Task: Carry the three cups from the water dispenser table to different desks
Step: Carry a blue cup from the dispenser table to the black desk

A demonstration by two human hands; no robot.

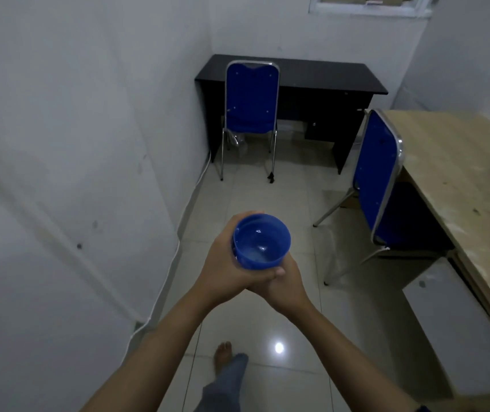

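Note:
A blue plastic cup point(261, 241) with a little water in its bottom is held upright in front of me over the tiled floor. My left hand point(223, 263) wraps around its left side. My right hand point(282, 285) supports it from below and the right, the fingers overlapping the left hand. A black desk point(321, 75) stands against the far wall ahead. A light wooden desk point(458, 173) runs along the right side.
A blue chair point(251, 99) is pushed to the black desk. A second blue chair point(376, 176) faces the wooden desk. A white wall point(74, 144) lines the left. Glossy floor tiles point(282, 188) lie between me and the desks. My bare foot point(223, 356) is below.

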